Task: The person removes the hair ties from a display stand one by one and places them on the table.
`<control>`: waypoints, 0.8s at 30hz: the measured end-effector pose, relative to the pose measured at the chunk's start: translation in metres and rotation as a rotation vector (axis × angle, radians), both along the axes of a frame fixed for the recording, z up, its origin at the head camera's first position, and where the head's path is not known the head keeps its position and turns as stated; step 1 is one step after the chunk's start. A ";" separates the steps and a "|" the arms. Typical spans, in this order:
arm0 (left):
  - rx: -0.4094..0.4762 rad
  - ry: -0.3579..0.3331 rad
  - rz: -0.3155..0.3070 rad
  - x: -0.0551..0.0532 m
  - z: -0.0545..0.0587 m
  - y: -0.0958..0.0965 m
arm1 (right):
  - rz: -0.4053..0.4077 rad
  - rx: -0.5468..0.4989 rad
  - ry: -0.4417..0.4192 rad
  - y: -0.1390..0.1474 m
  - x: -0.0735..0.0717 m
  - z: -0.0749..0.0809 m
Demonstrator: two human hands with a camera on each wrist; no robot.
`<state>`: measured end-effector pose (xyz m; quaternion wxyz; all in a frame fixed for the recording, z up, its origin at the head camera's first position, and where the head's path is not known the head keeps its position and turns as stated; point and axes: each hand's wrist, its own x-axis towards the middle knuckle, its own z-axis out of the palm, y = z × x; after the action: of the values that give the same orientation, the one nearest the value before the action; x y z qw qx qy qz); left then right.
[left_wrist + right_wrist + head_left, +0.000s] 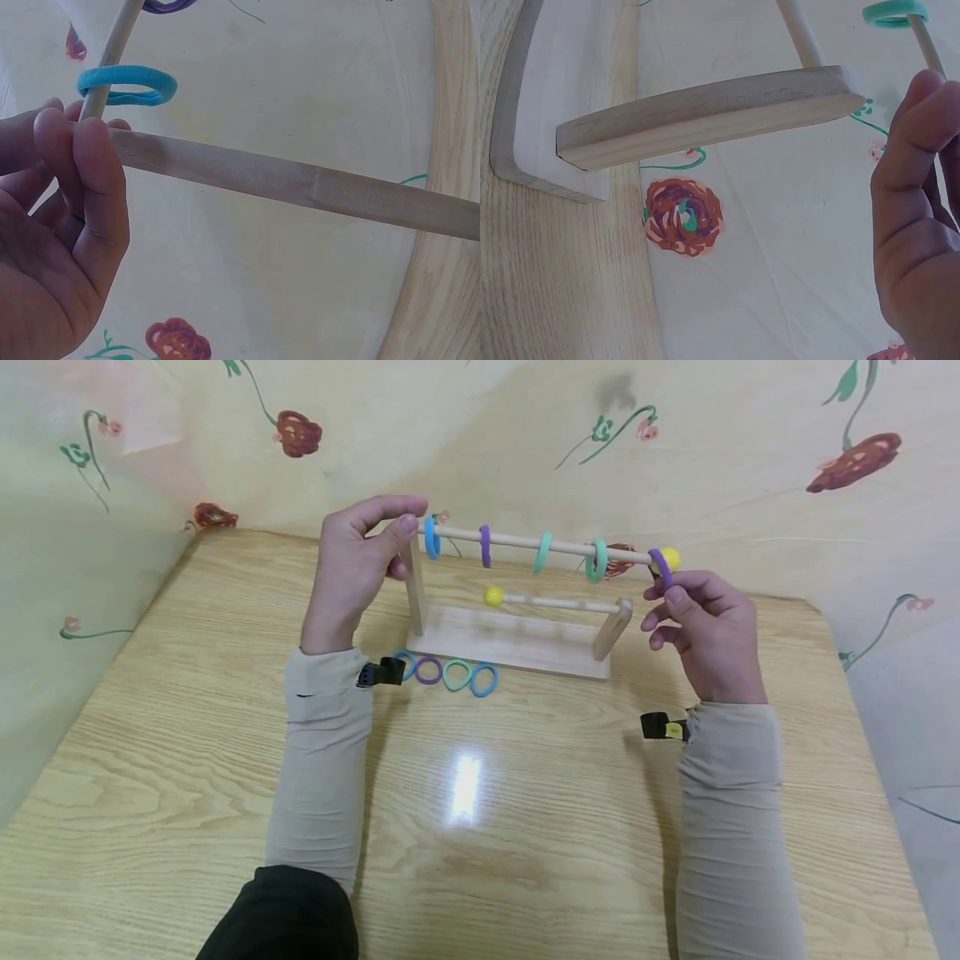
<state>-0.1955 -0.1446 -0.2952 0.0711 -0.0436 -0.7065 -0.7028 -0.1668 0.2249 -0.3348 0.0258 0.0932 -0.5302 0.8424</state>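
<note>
A wooden stand (510,643) carries a long upper rod (513,540) tipped with a yellow ball (670,559). My left hand (352,560) grips the top of the tall post (415,585) where the rod meets it. Beside those fingers a blue hair tie (135,73) hangs on the rod. Farther along hang a purple hair tie (485,547) and two mint-green hair ties (543,552). At the ball end my right hand (712,622) pinches another purple hair tie (661,566), which encircles the rod by the ball. The right wrist view hides that hair tie.
A lower rod (562,603) with a yellow ball (492,597) extends left from the short post (613,631). In front of the base, a row of several hair ties (429,670) lies on the wooden table (525,827). A flowered wall (480,435) rises behind.
</note>
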 end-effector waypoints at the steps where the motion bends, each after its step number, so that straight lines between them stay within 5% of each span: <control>1: -0.002 -0.004 0.001 0.000 0.000 0.000 | 0.001 -0.019 -0.001 0.000 0.000 0.000; 11: -0.015 -0.026 0.005 0.001 0.001 0.000 | -0.033 -0.186 0.011 -0.001 -0.002 0.003; 19: -0.003 -0.024 0.006 0.001 0.001 0.000 | -0.190 -0.203 0.010 -0.002 -0.001 0.003; 24: -0.001 -0.016 0.004 0.002 0.001 0.000 | -0.167 -0.193 0.014 0.001 0.001 0.006</control>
<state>-0.1939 -0.1442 -0.2938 0.0669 -0.0365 -0.7075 -0.7026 -0.1661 0.2255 -0.3290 0.1087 0.0516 -0.4524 0.8837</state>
